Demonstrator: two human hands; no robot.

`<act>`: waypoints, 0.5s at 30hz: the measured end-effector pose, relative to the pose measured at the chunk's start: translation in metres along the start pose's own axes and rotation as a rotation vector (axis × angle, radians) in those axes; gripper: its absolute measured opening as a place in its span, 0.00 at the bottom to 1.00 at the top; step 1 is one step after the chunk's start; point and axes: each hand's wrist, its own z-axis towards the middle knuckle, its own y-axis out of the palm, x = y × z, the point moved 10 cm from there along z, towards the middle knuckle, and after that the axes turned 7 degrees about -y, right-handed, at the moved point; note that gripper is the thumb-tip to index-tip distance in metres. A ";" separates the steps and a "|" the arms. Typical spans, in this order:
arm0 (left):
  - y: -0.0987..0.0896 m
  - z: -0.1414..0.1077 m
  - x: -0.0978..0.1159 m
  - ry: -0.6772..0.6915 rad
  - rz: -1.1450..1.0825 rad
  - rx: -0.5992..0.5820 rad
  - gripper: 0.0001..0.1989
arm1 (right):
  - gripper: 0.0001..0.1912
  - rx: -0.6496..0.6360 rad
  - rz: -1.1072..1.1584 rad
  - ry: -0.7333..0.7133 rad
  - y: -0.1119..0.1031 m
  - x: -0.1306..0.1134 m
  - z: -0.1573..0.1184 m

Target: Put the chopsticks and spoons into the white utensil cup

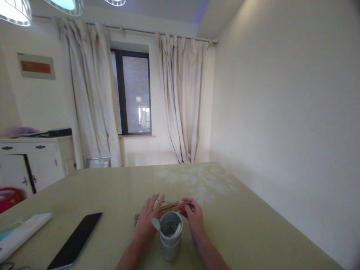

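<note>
Just beyond the cylindrical silvery canister (170, 245) lie slender brown sticks (169, 207).

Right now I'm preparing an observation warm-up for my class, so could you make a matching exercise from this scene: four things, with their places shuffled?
Things
1. Grey holder
2. Bundle of thin sticks
3. Flat black device
4. Red tub

Places
A. Low at the picture's left edge, by the white cabinet
B. Beyond the holder, partly covered by the left hand
C. Upright between the two forearms
D. Lying on the table, well left of both hands

Pairs: 1-C, 2-B, 3-D, 4-A
</note>
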 end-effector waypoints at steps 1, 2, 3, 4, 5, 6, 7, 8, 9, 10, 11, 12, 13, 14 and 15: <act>-0.007 0.001 0.002 0.032 -0.017 0.070 0.25 | 0.26 -0.009 -0.008 0.000 0.002 -0.002 -0.001; -0.013 0.001 0.004 0.047 -0.025 0.128 0.22 | 0.25 -0.022 -0.015 -0.001 0.004 -0.004 -0.002; -0.018 0.001 0.006 0.054 -0.028 0.165 0.20 | 0.25 -0.038 -0.021 -0.001 0.006 -0.005 -0.004; -0.020 0.000 0.009 0.066 -0.031 0.166 0.18 | 0.25 -0.059 -0.023 -0.004 0.010 -0.007 -0.005; -0.019 0.000 0.013 0.085 -0.037 0.126 0.16 | 0.26 -0.085 -0.026 -0.008 0.014 -0.008 -0.007; -0.015 0.000 0.019 0.108 -0.049 0.055 0.15 | 0.26 -0.117 -0.031 -0.016 0.019 -0.008 -0.009; -0.008 -0.001 0.023 0.124 -0.063 -0.033 0.15 | 0.26 -0.150 -0.042 -0.028 0.025 -0.009 -0.011; -0.002 -0.002 0.026 0.122 -0.074 -0.120 0.14 | 0.26 -0.183 -0.058 -0.042 0.030 -0.010 -0.013; 0.003 -0.003 0.026 0.102 -0.081 -0.189 0.14 | 0.26 -0.212 -0.080 -0.059 0.035 -0.010 -0.015; 0.006 -0.003 0.022 0.064 -0.084 -0.231 0.14 | 0.26 -0.232 -0.110 -0.081 0.038 -0.012 -0.017; 0.006 -0.002 0.016 0.019 -0.086 -0.248 0.14 | 0.26 -0.238 -0.147 -0.109 0.039 -0.015 -0.019; 0.005 0.000 0.008 -0.031 -0.087 -0.247 0.15 | 0.25 -0.227 -0.193 -0.146 0.037 -0.021 -0.022; 0.002 0.001 -0.002 -0.086 -0.083 -0.239 0.16 | 0.24 -0.204 -0.249 -0.196 0.034 -0.029 -0.024; 0.000 0.002 -0.013 -0.147 -0.070 -0.233 0.18 | 0.23 -0.176 -0.318 -0.268 0.030 -0.042 -0.027; -0.002 0.002 -0.023 -0.205 -0.054 -0.233 0.21 | 0.21 -0.154 -0.397 -0.362 0.027 -0.057 -0.033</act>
